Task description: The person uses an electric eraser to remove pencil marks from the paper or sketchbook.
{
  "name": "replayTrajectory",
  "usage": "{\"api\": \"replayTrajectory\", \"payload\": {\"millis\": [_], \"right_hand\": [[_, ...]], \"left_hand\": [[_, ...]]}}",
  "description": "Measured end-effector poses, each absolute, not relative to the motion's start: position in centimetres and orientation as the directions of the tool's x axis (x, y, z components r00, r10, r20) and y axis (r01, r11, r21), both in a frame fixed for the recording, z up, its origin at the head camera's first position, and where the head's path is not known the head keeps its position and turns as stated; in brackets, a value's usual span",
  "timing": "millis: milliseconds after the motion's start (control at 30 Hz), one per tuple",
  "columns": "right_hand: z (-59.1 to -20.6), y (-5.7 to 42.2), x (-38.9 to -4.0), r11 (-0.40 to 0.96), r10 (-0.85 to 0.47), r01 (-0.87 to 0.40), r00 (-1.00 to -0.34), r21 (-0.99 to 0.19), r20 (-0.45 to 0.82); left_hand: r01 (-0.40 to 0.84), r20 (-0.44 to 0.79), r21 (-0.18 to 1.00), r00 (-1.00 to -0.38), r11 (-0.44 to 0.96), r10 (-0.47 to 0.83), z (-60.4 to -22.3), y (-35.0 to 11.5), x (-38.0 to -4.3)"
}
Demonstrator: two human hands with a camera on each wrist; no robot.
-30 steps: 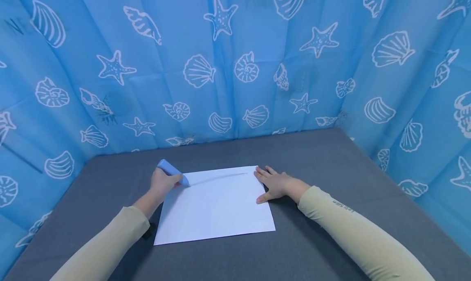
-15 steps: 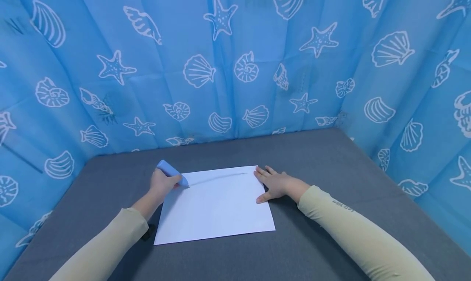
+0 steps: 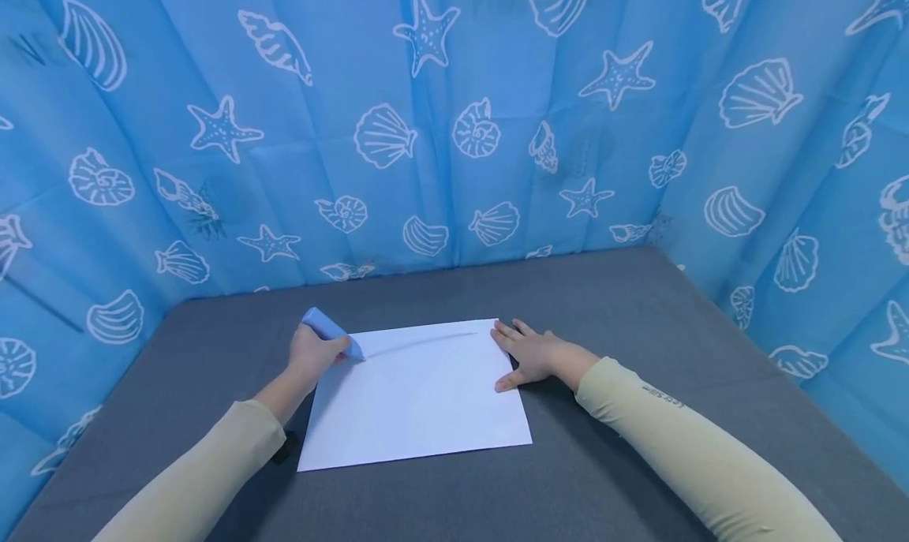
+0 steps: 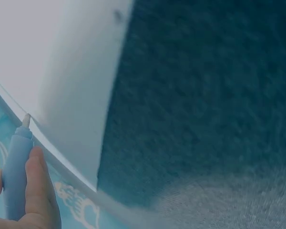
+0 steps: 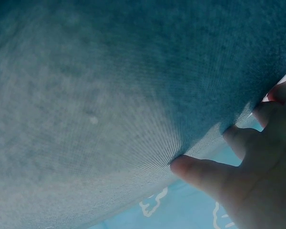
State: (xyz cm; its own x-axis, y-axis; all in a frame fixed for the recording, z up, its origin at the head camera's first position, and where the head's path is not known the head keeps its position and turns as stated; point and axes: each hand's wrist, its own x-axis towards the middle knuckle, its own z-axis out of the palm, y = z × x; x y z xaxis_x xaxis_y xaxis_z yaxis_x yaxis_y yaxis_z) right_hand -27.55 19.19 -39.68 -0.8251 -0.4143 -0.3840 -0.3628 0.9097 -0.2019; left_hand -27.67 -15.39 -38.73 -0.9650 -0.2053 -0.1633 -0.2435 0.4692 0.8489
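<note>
A white sheet of paper (image 3: 426,404) lies flat on the grey table. My left hand (image 3: 312,351) grips a thick light-blue marker (image 3: 325,324) near the sheet's far left corner, its body leaning back to the left. In the left wrist view the uncapped tip of the marker (image 4: 16,167) is at the paper (image 4: 76,95), with thumb and finger on either side of the barrel. From the tip a faint grey streak (image 3: 426,342) runs right across the paper. My right hand (image 3: 529,356) rests with spread fingers on the sheet's right edge.
The grey cloth-covered table (image 3: 440,499) extends around the paper on all sides. Behind it and along the sides hangs a blue curtain (image 3: 440,183) printed with white shells and starfish. A dark object (image 3: 286,447) shows at the left wrist, partly hidden under the sleeve.
My left hand and the marker have shifted very slightly to the left. The right hand and the paper look the same.
</note>
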Motion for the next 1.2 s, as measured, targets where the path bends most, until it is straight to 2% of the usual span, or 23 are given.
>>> {"api": "replayTrajectory", "payload": {"millis": [1200], "right_hand": [[-39.49, 19.25, -27.4, 0.907, -0.42, -0.369, -0.824, -0.202, -0.379]], "left_hand": [[-0.236, -0.153, 0.829, -0.968, 0.507, -0.2, -38.62, -15.26, -27.8]]}}
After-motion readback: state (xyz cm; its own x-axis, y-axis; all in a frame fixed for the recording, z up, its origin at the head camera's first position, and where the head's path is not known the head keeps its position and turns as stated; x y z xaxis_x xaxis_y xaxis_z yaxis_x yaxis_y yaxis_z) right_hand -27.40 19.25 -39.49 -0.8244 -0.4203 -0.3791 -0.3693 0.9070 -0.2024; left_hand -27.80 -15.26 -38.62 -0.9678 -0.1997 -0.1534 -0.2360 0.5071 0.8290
